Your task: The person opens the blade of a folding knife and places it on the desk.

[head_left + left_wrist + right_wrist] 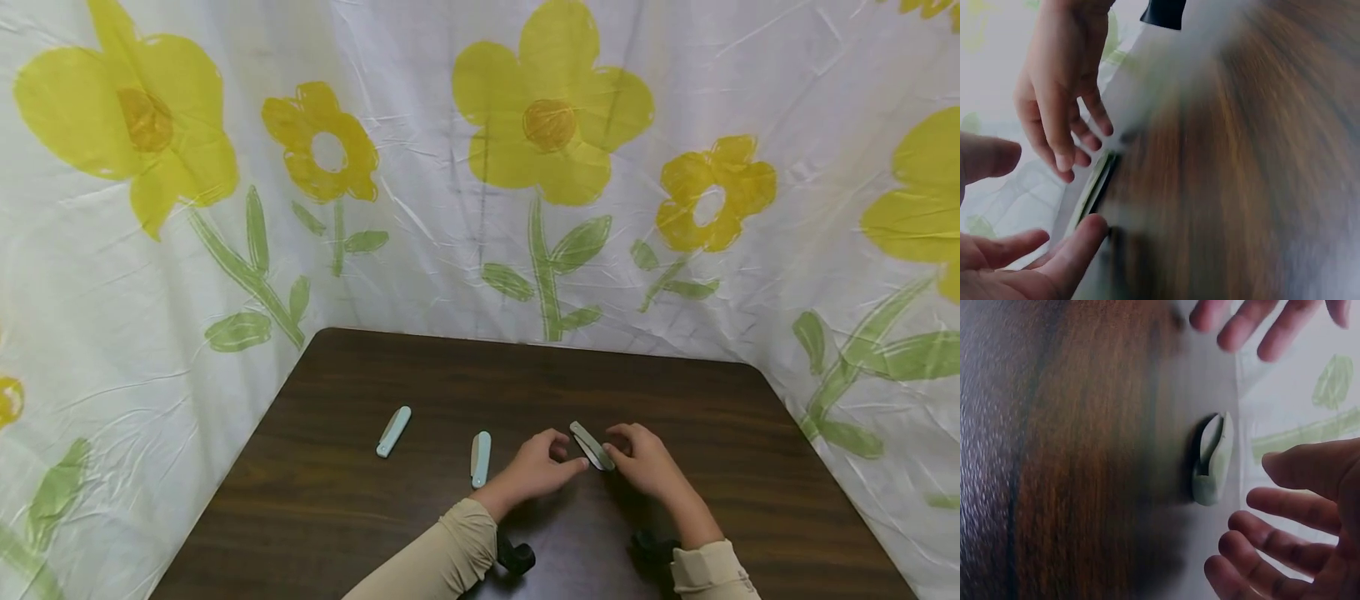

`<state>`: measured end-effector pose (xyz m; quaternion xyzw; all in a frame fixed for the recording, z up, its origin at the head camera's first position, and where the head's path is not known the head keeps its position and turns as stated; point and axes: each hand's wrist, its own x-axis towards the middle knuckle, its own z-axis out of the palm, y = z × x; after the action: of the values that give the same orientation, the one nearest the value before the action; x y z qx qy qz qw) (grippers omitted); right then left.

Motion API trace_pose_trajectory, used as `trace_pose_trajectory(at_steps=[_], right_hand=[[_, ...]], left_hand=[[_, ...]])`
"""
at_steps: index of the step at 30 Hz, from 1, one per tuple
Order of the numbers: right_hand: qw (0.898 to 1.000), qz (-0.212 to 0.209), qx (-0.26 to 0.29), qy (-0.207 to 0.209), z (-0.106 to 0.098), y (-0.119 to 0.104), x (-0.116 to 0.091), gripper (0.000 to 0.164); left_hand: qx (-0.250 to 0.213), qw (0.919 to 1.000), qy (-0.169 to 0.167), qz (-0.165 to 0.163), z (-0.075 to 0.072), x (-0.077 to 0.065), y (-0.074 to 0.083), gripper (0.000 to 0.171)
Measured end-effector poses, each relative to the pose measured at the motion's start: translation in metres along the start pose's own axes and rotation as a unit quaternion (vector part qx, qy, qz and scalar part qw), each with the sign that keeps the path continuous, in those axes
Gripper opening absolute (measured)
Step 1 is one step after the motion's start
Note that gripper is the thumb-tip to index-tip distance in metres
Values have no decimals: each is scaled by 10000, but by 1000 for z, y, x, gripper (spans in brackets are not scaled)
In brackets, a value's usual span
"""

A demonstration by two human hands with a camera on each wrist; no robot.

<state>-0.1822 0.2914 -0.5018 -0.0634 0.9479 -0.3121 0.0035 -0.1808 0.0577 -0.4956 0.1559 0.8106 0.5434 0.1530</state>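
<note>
A folding knife with a pale green handle (586,437) lies on the table between my two hands; its blade edge shows along one side, and the right wrist view has the same folding knife (1207,489) with the blade folded into the handle. My left hand (538,467) is on its left, fingers loosely bent, thumb reaching toward its near end. To its right is my right hand (647,460), with thumb and fingers spread apart. Both wrist views show a gap between the right hand's fingers and the knife; whether the left fingertip touches it I cannot tell.
Two more folding knives with mint handles lie to the left: one knife (482,458) just beside my left forearm, another knife (394,432) farther left. The dark wood table (337,517) ends at a white curtain (420,275) printed with yellow flowers.
</note>
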Motion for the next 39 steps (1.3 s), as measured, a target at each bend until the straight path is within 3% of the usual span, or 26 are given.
trace_pose_trajectory(at_steps=[10, 21, 31, 39], right_hand=[[10000, 44, 6, -33, 9, -5, 7, 29], [9998, 122, -39, -130, 14, -8, 12, 25], [9997, 202, 15, -97, 18, -11, 15, 20], [9994, 349, -8, 23, 21, -9, 15, 15]], left_hand=[[-1099, 9918, 465, -459, 17, 11, -5, 54], [-2680, 9595, 553, -675, 30, 19, 0, 69], [-3128, 9430, 644, -930, 36, 28, 1, 64], [-3292, 9382, 630, -862, 41, 32, -2, 59]])
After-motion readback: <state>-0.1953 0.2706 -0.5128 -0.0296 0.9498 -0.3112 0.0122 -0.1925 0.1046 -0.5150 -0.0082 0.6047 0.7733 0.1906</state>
